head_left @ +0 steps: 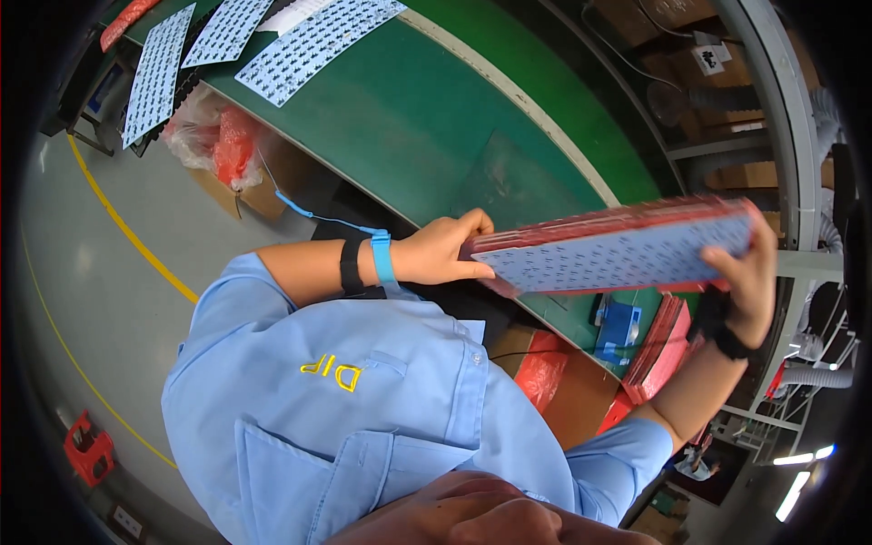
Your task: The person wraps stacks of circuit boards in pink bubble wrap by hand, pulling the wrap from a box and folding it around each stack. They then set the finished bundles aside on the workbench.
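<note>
A thick stack of panels is held up on edge between my two hands, above the green table. Its near face is a light-blue sheet with rows of small dark marks, like a circuit board, and red layers show along its top. My left hand, wearing a blue wrist strap with a coiled cord, grips the left end with the thumb in front. At the right end, my right hand is closed round the edge, slightly blurred, its thumb on the near face. Fingers behind the stack are hidden.
Several similar marked panels lie at the table's far left. A red stack and a blue box-shaped device are near its right end. A carton with red plastic stands beneath the left edge. A grey metal post rises at the right.
</note>
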The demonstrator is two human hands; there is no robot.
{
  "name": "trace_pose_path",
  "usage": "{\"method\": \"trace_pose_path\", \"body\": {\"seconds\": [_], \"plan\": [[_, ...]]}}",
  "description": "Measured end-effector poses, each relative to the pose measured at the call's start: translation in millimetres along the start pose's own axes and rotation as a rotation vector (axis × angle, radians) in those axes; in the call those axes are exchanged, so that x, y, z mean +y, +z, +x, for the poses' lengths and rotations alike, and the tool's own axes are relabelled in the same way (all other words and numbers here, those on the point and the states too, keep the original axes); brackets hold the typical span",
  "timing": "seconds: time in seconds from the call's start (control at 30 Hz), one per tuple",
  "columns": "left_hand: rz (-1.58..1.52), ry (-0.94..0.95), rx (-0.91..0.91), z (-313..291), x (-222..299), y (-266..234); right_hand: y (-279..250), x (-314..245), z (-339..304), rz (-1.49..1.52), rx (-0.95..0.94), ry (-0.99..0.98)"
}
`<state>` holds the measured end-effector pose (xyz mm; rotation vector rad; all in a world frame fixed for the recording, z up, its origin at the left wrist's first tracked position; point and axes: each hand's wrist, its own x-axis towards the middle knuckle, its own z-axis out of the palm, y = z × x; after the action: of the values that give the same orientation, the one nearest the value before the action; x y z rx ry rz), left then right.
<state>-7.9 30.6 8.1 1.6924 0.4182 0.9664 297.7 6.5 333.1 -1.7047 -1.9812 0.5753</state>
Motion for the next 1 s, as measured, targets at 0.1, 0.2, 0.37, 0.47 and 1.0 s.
{"method": "trace_pose_path", "body": {"seconds": [0.1,0.2,0.37,0.47,1.0], "plan": [[0.107,-0.087,-0.176,-0.8,16.6,0.5,-31.1,-37.3,-58.4,-0.009,0.17,-0.102],[0.361,-0.171,-0.256,-24.8,0.9,1.8,-54.2,-54.7,-100.1,-0.093,0.346,-0.113],[0.419,-0.256,-0.284,-66.7,-75.7,4.1,-21.6,-80.9,-107.8,-0.237,0.516,-0.089],[-0.248,-0.294,-0.192,-69.4,-102.3,17.4,25.1,-72.0,-76.0,-0.499,0.433,-0.251],[-0.393,-0.302,-0.394,-68.8,-56.4,12.6,275.9,16.3,-60.5,-0.869,0.351,-0.153]]}}
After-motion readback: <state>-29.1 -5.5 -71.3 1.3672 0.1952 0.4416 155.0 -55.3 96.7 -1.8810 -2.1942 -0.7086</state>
